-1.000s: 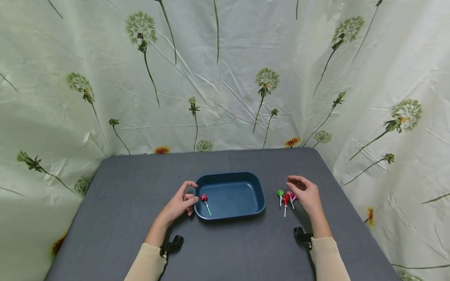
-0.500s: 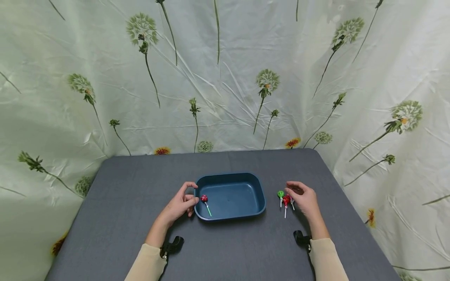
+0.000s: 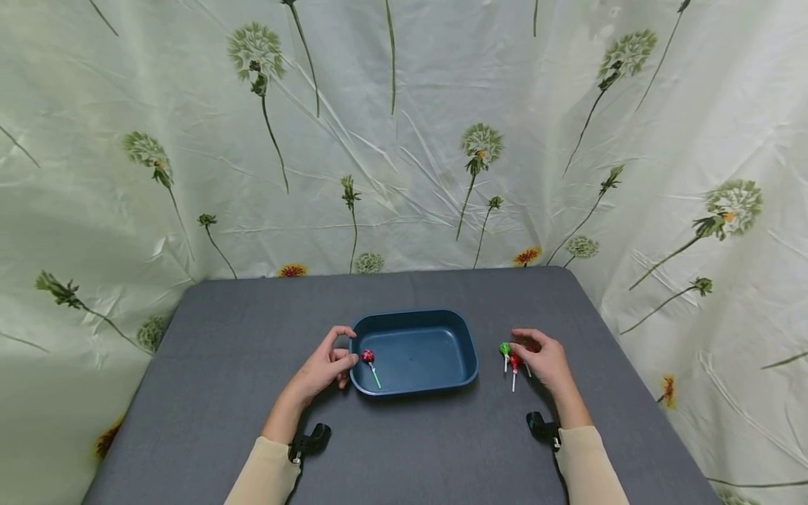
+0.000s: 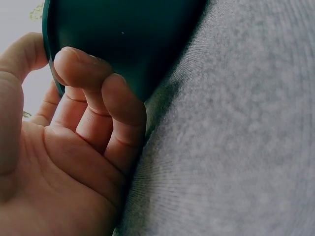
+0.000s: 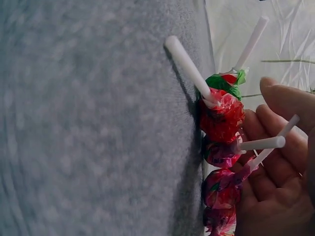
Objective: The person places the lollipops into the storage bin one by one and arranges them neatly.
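Observation:
My left hand [image 3: 323, 366] holds the left end of a dark blue plastic tray [image 3: 466, 330], its index finger and thumb at the rim and the other fingers curled outside the wall. Inside the tray, near that end, lies a lollipop [image 3: 368, 356] with a red wrapper and green stick. On the right, my right hand [image 3: 548, 359] is over a small cluster of lollipops, thumb and fingers apart. A green lollipop [image 3: 504, 348] and a red lollipop [image 5: 221, 118] show beside it. Pink-purple lollipops [image 5: 221, 187] are close to its fingers, partly hidden by the hand in the head view.
A grey cloth-covered table [image 3: 416, 449] carries everything. Behind it and at its sides hangs a pale curtain [image 3: 404, 140] printed with dandelions. A black wrist camera mount [image 3: 541, 426] sits on the right wrist, and another mount [image 3: 313, 440] on the left.
My right hand has come down and slightly left onto the lollipop cluster, covering more of the pink ones. The left hand and the tray have stayed in place.

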Motion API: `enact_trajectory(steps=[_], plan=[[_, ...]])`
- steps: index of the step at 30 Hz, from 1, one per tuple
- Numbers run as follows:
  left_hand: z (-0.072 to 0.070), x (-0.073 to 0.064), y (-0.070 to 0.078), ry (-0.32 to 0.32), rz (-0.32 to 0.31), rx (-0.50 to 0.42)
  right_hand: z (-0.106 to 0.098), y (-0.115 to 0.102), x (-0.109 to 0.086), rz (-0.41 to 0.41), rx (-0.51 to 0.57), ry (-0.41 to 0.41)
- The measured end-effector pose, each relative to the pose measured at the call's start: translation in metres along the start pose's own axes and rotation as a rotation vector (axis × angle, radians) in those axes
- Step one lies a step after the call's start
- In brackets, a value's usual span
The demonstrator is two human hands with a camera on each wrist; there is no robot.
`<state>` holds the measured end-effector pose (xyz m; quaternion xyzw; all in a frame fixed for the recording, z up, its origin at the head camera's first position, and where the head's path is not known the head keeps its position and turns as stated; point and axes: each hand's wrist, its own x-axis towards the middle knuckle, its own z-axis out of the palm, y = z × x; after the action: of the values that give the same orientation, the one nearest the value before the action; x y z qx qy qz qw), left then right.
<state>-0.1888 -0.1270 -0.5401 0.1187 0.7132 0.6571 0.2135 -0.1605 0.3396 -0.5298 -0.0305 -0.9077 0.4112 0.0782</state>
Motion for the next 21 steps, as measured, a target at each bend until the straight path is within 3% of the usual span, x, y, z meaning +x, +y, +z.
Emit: enact_trajectory(steps=[21], plan=[[-0.0015,0.0018,-0.0022,-0.003,0.000,0.016,0.0072,-0.0054,0.0012,-0.074,-0.218,-0.034]])
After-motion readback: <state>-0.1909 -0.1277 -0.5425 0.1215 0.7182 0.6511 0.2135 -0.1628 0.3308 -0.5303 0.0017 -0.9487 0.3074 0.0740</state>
